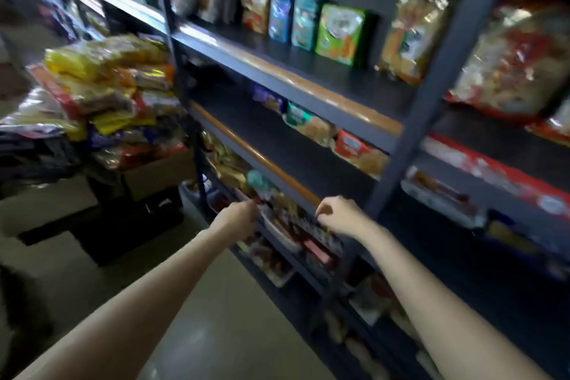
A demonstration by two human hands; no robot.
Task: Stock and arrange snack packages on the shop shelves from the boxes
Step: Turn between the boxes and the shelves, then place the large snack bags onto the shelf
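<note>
The dark grey metal shelving unit [308,83], with orange-brown strips along its shelf edges, runs from upper left to lower right and fills most of the frame. Left of centre, an open brown cardboard box [154,174] carries a tall heap of yellow, red and purple snack bags [101,86] — the stock presumably waiting to be shelved. On the upper shelf stand a green carton [340,34] and two blue cartons [293,20]; on the shelf below lie a few clear-wrapped biscuit packs [333,139].

At lower centre both bare arms reach to a low shelf crowded with small red and dark packets [296,231]. The left hand [239,216] has its fingers curled at the packets' left end and the right hand [337,214] has its fingers bent at their right end; blur hides whether either is gripping a packet or only nudging it, so the hold cannot be told.

The step appears to be squaring up this low row. It is done well, one judges, by pressing from both ends together, so the packets close up without toppling — and by keeping their faces forward and flush with the shelf edge before more bags are fetched from the box.
</note>
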